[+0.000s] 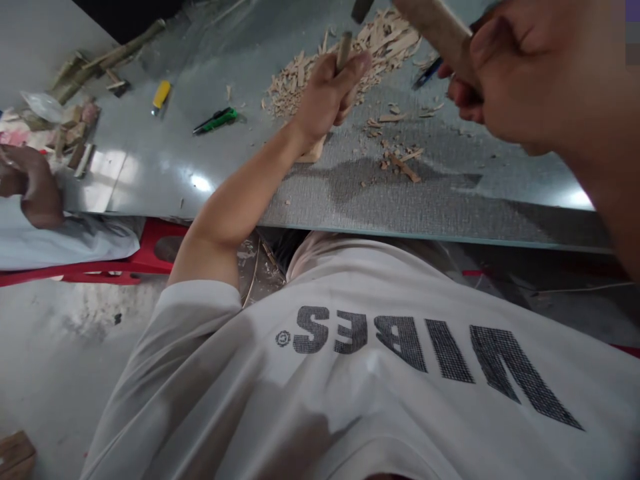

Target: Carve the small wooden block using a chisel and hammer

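Observation:
My left hand [327, 93] is closed around the upright wooden handle of a chisel [344, 50]; its blade is hidden behind the hand. Under that fist, a pale wooden block [313, 152] shows one corner on the table. Higher and to the right, my right hand [520, 80] grips the wooden handle of a hammer [443, 37]. The dark end of its head shows at the top edge, and the rest is cut off. Pale wood shavings [393, 33] are heaped behind my left hand. A blue cutter [427, 72] lies near my right fingers, partly hidden.
On the grey table [240, 167] lie a green cutter [216, 121] and a yellow cutter [161, 97]. Wood pieces [73, 130] are piled at the far left, near another person's arm [37, 187]. A red chair [155, 247] stands by the table edge. Chips [403, 163] lie nearer me.

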{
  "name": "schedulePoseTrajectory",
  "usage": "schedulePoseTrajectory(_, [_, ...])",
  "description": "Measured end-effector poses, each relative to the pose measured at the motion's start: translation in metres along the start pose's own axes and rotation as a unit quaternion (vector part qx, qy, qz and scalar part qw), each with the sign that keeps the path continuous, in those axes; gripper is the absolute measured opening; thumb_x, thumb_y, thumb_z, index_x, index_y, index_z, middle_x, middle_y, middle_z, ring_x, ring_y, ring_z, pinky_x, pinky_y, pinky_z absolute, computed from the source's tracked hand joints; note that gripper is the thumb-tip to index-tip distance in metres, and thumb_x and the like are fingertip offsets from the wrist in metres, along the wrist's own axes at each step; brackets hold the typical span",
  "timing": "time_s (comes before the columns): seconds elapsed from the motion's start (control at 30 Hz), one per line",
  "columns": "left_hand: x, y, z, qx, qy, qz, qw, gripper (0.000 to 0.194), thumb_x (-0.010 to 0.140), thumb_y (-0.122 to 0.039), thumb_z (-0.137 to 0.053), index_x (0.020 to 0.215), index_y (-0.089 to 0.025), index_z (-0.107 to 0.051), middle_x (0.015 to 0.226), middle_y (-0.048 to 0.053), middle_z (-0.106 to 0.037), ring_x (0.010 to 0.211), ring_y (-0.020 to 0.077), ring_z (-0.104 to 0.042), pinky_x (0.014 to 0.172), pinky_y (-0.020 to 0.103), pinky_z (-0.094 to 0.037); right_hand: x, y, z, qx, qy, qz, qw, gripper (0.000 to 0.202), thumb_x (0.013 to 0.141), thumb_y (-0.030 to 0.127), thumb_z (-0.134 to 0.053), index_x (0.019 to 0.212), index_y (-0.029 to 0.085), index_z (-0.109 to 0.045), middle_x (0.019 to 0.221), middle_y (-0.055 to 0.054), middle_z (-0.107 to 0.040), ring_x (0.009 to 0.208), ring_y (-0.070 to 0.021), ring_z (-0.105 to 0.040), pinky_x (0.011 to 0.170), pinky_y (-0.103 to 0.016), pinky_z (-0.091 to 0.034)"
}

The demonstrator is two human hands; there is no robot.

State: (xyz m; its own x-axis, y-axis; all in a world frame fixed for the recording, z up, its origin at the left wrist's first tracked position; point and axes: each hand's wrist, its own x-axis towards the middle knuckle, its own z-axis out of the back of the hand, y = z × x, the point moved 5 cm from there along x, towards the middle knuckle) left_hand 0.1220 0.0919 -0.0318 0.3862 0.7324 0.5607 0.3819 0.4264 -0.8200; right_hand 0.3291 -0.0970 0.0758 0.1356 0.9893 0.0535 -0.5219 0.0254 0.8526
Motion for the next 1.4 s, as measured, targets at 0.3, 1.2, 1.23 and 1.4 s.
schedulePoseTrajectory(0.3, [0.008, -0.009, 0.003, -0.025, 0.072, -0.010, 0.997, 0.074, 0.130, -0.081, -0.064, 0.087, -0.035, -0.025, 0.058, -0.017, -0.017, 0.036, 0.0044, -0.004, 0.037, 0.017, -0.005, -0.007, 0.011, 0.000, -0.025, -0.005, 0.024, 0.999, 0.042, 0.135, 0.018, -0.057, 0.097, 0.013, -0.072, 0.069, 0.003, -0.060, 0.048, -0.0018, -0.050, 0.047, -0.019, -0.033])
schedulePoseTrajectory(1.2, [-0.014, -0.023, -0.029, -0.167, -0.043, 0.231, 0.957, 0.083, 0.131, -0.097, -0.020, 0.088, -0.028, -0.035, 0.069, -0.013, -0.011, 0.058, 0.0074, 0.017, 0.051, 0.019, 0.018, -0.021, 0.031, 0.001, -0.031, -0.007, 0.066, 0.997, 0.051, 0.131, 0.007, -0.046, 0.083, 0.017, -0.060, 0.067, 0.005, -0.055, 0.049, -0.0011, -0.047, 0.044, -0.017, -0.032])
schedulePoseTrajectory(1.23, [-0.013, -0.022, -0.028, -0.162, -0.047, 0.232, 0.958, 0.083, 0.131, -0.096, -0.020, 0.087, -0.027, -0.036, 0.068, -0.012, -0.011, 0.059, 0.0074, 0.018, 0.052, 0.019, 0.019, -0.021, 0.032, 0.002, -0.041, -0.004, 0.078, 0.996, 0.050, 0.130, 0.007, -0.046, 0.083, 0.016, -0.061, 0.067, 0.004, -0.055, 0.050, -0.0008, -0.047, 0.045, -0.017, -0.032])
schedulePoseTrajectory(1.4, [-0.015, -0.027, -0.025, -0.125, -0.037, 0.200, 0.971, 0.079, 0.131, -0.090, -0.042, 0.082, -0.028, -0.043, 0.065, -0.012, -0.013, 0.057, 0.0076, 0.010, 0.049, 0.019, 0.006, -0.019, 0.016, 0.004, 0.025, -0.012, 0.154, 0.988, 0.044, 0.138, 0.025, -0.044, 0.100, 0.015, -0.064, 0.079, 0.000, -0.057, 0.059, -0.0009, -0.052, 0.049, -0.014, -0.035])
